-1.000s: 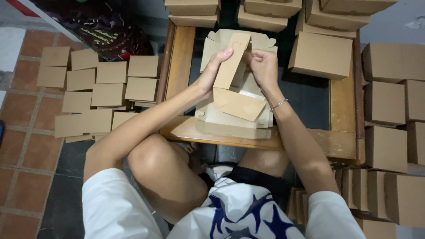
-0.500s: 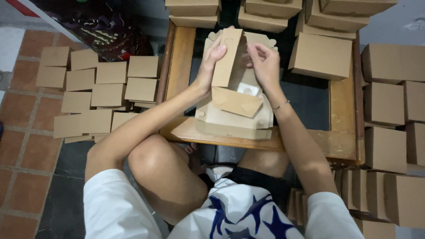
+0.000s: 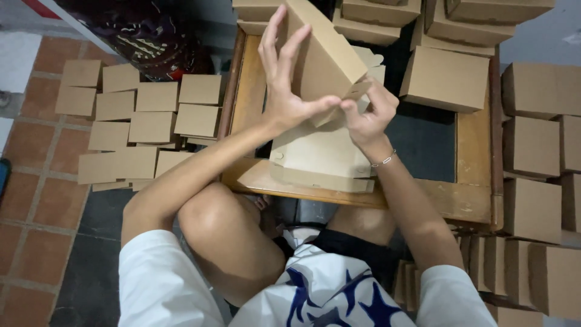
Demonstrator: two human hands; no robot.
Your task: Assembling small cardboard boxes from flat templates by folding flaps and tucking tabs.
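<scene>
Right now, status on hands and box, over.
Left hand open, flat against cardboard box. Right hand pinching its flap. Box raised over flat stack. Nothing in the way.

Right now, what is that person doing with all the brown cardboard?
A person sits at a low wooden table and folds a brown cardboard box, held up in the air. The left hand steadies its side with fingers spread, while the right hand pinches a flap at its lower edge. A stack of flat cardboard sheets lies on the table beneath. Finished boxes are piled on the right, and flat pieces lie on the floor to the left.
</scene>
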